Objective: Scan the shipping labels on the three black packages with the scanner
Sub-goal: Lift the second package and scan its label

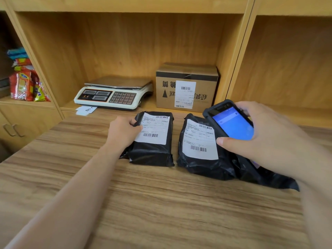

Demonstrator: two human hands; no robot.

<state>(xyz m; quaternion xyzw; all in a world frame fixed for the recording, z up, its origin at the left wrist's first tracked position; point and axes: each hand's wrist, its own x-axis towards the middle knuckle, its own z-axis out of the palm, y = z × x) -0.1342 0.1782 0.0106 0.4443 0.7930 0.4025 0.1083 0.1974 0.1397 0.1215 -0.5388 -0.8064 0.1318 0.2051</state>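
Three black plastic packages lie side by side on the wooden counter [161, 203]. The left package [152, 153] shows a white shipping label, and my left hand [124, 132] grips its left edge. The middle package [203, 164] has its white label facing up. The right package [265, 177] is mostly hidden under my right hand [265, 133]. That hand holds the black handheld scanner [231, 121], blue screen lit, tilted above the gap between the middle and right packages.
A white weighing scale [115, 94] and a labelled cardboard box [186, 87] stand on the shelf ledge behind the packages. Paper slips [86, 110] lie before the scale. Colourful snack packets [25, 81] fill the left cubby. Cabinet doors [12, 130] sit lower left.
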